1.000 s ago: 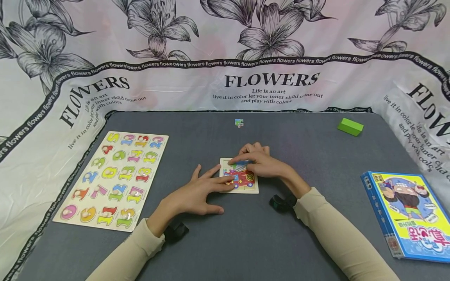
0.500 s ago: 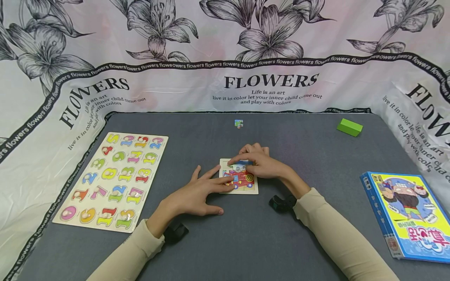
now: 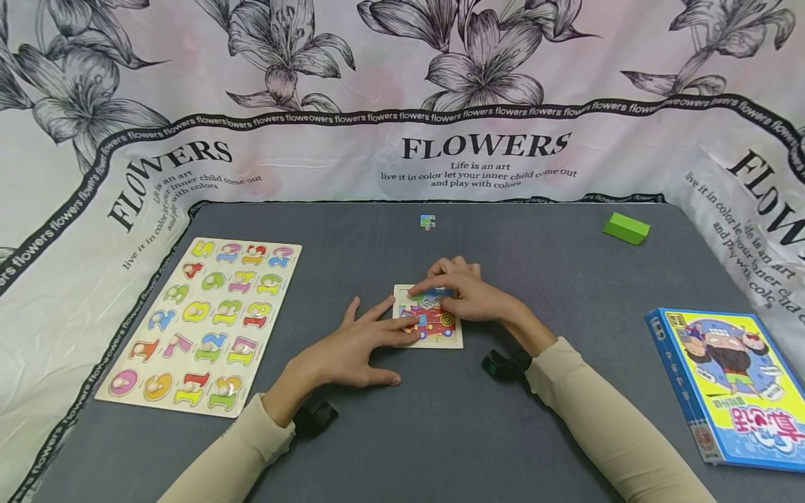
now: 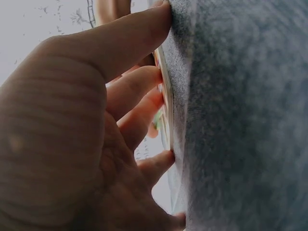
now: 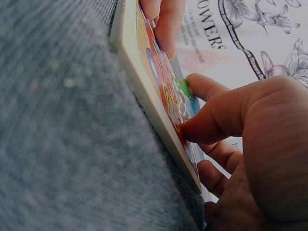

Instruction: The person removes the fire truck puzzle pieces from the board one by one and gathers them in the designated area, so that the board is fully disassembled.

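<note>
Mid-table lies a small jigsaw puzzle [image 3: 450, 344] in a pale tray, its picture a red fire engine. My left hand [image 3: 355, 353] lies spread at its left side, with straight fingertips on the puzzle and the thumb out over the cloth. From the upper right, my right hand [image 3: 473, 292] pinches a puzzle piece [image 3: 430, 301] with a ladder pattern between index finger and thumb; the other fingers are curled. In the right wrist view the thumb sits on the picture and the index finger at a green patch [image 5: 183, 88]. Part of the picture is hidden under the fingers.
A loose puzzle piece [image 3: 428, 221] lies near the table's far edge. At left is a number board [image 3: 210, 294] with several knobbed digits. A green block [image 3: 626, 228] is at the back right, and a blue and yellow box [image 3: 732, 377] stands at the right edge.
The patch of picture between my right thumb and index finger shifts slightly, looking different half a second ago from now. Both hands otherwise stay in place.
</note>
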`<state>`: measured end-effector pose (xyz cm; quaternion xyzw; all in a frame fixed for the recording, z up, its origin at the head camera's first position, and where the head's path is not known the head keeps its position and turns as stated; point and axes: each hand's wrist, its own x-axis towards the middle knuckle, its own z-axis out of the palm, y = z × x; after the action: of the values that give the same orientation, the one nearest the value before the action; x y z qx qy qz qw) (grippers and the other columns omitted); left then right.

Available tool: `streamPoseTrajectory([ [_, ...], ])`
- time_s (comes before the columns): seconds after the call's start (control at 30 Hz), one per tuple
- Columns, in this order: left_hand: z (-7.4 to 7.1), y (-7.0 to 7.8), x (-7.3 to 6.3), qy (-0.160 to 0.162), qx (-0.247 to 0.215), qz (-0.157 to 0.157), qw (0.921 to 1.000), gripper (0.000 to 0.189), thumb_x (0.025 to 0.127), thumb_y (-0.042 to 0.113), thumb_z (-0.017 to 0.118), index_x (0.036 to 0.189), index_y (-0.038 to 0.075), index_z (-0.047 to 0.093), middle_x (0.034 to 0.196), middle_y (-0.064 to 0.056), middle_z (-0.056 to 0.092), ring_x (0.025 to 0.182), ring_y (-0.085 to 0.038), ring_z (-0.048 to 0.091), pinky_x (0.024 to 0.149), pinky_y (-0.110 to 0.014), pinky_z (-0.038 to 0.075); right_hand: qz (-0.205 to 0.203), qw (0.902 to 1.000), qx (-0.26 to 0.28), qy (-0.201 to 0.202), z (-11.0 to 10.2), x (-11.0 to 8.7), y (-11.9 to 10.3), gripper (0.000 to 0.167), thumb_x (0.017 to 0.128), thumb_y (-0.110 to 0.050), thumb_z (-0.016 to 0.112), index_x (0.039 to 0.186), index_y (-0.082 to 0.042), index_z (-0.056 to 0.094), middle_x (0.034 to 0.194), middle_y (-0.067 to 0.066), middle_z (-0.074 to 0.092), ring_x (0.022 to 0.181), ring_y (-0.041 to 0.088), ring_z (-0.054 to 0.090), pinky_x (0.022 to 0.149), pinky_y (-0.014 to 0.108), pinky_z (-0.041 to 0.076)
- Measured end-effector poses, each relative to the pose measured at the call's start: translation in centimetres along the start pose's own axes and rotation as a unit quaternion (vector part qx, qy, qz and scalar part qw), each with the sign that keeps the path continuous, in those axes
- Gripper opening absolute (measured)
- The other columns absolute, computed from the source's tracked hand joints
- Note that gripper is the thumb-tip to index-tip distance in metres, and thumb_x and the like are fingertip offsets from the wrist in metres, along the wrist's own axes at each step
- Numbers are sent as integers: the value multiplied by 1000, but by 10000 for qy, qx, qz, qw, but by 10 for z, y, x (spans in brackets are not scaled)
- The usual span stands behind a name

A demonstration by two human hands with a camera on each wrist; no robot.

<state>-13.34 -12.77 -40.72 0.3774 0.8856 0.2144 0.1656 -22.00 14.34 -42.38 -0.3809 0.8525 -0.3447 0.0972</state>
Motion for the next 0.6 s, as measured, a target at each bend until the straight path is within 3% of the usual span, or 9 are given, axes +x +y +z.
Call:
streamPoseTrajectory([
  [0.33, 0, 3, 0, -6, -159, -93, 9998, 70, 89, 41, 77, 152, 30, 49, 164, 11, 37, 161, -29, 3, 117, -74, -10, -103, 9992, 397, 32, -2, -3, 5, 55, 87, 2, 60, 137, -23, 66, 113, -2, 65, 91, 20, 36, 81, 42, 15],
  [0.6, 2, 3, 1, 9, -139, -172, 9998, 68, 91, 43, 73, 153, 33, 48, 161, 14, 41, 161, -26, 3, 119, -72, -10, 86, 9965, 775, 289, -3, -4, 8, 36, 93, -14, 73, 128, -18, 69, 106, -1, 66, 91, 18, 44, 86, 40, 21],
])
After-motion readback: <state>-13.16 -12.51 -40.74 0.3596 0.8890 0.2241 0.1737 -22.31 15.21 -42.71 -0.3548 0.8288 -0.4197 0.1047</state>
